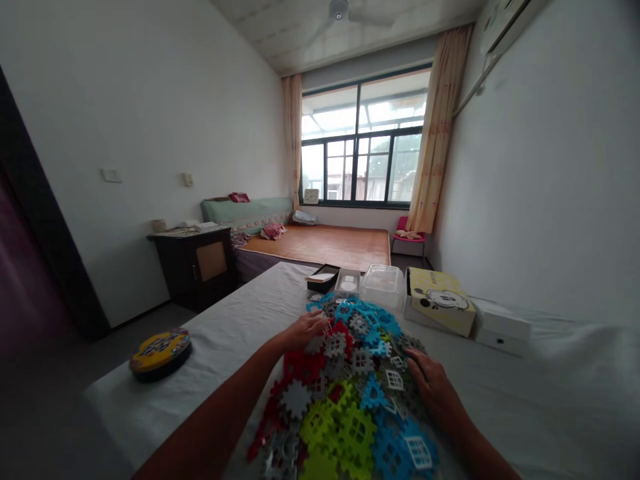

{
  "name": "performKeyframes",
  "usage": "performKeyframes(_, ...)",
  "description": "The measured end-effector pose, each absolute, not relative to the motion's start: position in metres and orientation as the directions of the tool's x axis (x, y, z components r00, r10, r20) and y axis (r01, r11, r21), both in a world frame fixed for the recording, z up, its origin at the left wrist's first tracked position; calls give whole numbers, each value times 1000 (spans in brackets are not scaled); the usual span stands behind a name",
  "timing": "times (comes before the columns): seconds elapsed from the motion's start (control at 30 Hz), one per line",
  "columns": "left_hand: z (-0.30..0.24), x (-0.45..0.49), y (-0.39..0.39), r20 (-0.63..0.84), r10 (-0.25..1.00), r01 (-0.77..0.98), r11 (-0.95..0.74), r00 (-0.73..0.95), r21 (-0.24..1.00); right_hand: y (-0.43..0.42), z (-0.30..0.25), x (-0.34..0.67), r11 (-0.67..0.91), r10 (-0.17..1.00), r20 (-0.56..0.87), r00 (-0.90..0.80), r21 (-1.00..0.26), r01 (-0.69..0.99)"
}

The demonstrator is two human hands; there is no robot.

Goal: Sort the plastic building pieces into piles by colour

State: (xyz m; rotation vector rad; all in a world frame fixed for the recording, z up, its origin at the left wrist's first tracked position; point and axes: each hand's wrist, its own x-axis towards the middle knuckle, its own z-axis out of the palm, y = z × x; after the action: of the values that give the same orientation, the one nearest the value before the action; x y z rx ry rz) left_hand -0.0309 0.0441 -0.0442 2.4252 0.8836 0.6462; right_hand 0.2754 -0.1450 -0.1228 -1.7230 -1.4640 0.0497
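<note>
A wide heap of flat plastic building pieces with notched edges covers the cloth in front of me. Lime-green pieces [357,427] lie nearest, with blue pieces [393,450] to their right and red pieces [303,365] to their left. Grey pieces [295,399] and small white window-frame pieces [418,453] are mixed in. At the heap's upper left, my left hand [304,331] rests with fingers stretched over grey and red pieces. Along the right edge lies my right hand [427,375], fingers extended against dark grey pieces. Neither hand visibly grips a piece.
Behind the heap stand a black open box [323,279], a clear plastic container [383,280], a yellow cartoon box [443,300] and a white box [501,328]. A round yellow tin [160,353] sits at the left on the grey cloth [225,333]. Farther back is a bed [325,243].
</note>
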Motion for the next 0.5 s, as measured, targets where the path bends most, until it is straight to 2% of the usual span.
performKeyframes(0.2, -15, -61, 128, 217, 808, 589, -556, 547, 586, -144, -120, 273, 67, 816, 490, 308, -609, 790)
performKeyframes(0.37, -49, -19, 155, 199, 803, 566, -549, 562, 615, -145, -119, 270, 72, 810, 498, 311, -610, 789)
performKeyframes(0.5, -69, 18, 156, 190, 755, 480, -568, 628, 668, -148, -118, 270, 66, 817, 493, 299, -596, 800)
